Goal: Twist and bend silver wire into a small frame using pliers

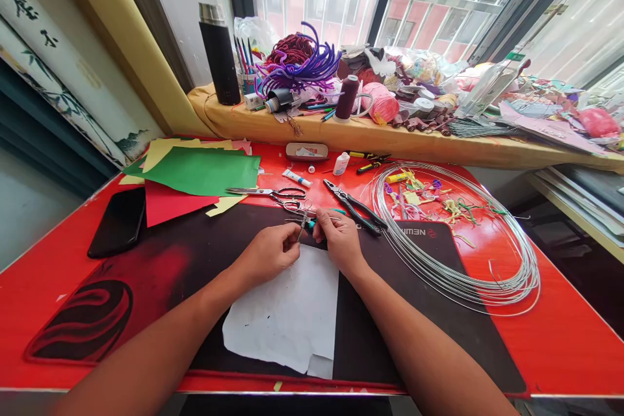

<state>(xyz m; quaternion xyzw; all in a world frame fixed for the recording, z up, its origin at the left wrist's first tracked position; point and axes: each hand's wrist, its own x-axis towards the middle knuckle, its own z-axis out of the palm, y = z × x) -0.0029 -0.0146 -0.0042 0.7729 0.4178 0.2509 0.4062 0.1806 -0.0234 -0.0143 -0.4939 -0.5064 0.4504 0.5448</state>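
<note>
My left hand [270, 251] and my right hand [338, 237] meet over the black desk mat [146, 273], both with fingers curled in a pinch. Between them they hold a small thin wire piece [303, 226] with a teal bit at its end. A torn white sheet of paper [287, 312] lies just below the hands. Small scissors [266, 193] lie beyond my left hand, and black-handled pliers [353, 206] lie just beyond my right hand.
A big coil of silver wire [487, 279] lies at the right. Green, red and yellow paper sheets [199, 172] and a black phone [118, 221] sit at the left. The window ledge [341, 133] holds a black flask [219, 55], thread spools and craft clutter.
</note>
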